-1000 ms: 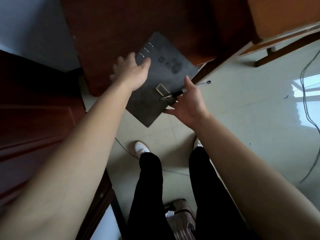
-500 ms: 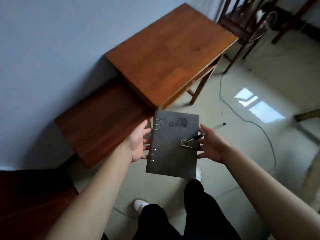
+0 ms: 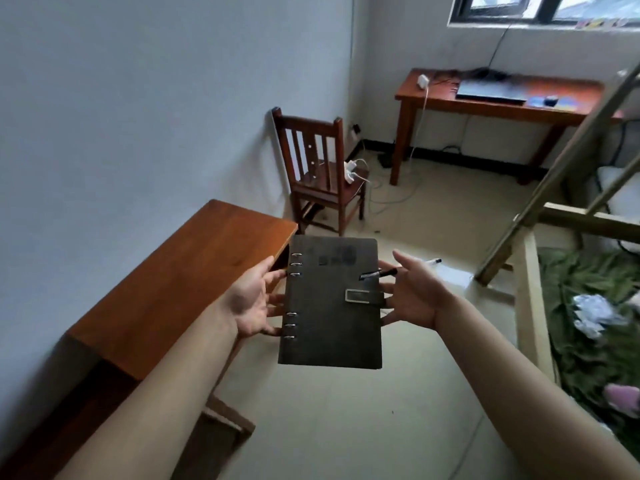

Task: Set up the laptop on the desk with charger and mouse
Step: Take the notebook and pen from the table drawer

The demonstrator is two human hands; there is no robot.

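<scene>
I hold a dark grey ring-binder notebook (image 3: 330,303) flat in front of me, between both hands. My left hand (image 3: 251,301) supports its ringed spine edge. My right hand (image 3: 414,294) holds the clasp side, and a black pen (image 3: 398,270) lies across its fingers. Far off under the window stands a wooden desk (image 3: 495,105) with a closed dark laptop (image 3: 491,90), a white charger (image 3: 423,80) whose cable hangs down, and a dark mouse (image 3: 550,99) on a blue pad.
A brown desk (image 3: 180,285) runs along the wall at my left. A wooden chair (image 3: 320,171) with a white power strip on its seat stands beyond it. A bunk bed frame and ladder (image 3: 554,188) fill the right. Cables lie on the tiled floor.
My view has lifted from the floor and my legs to the room, bringing the far desk into sight. The notebook has turned square between my hands, held at its edges.
</scene>
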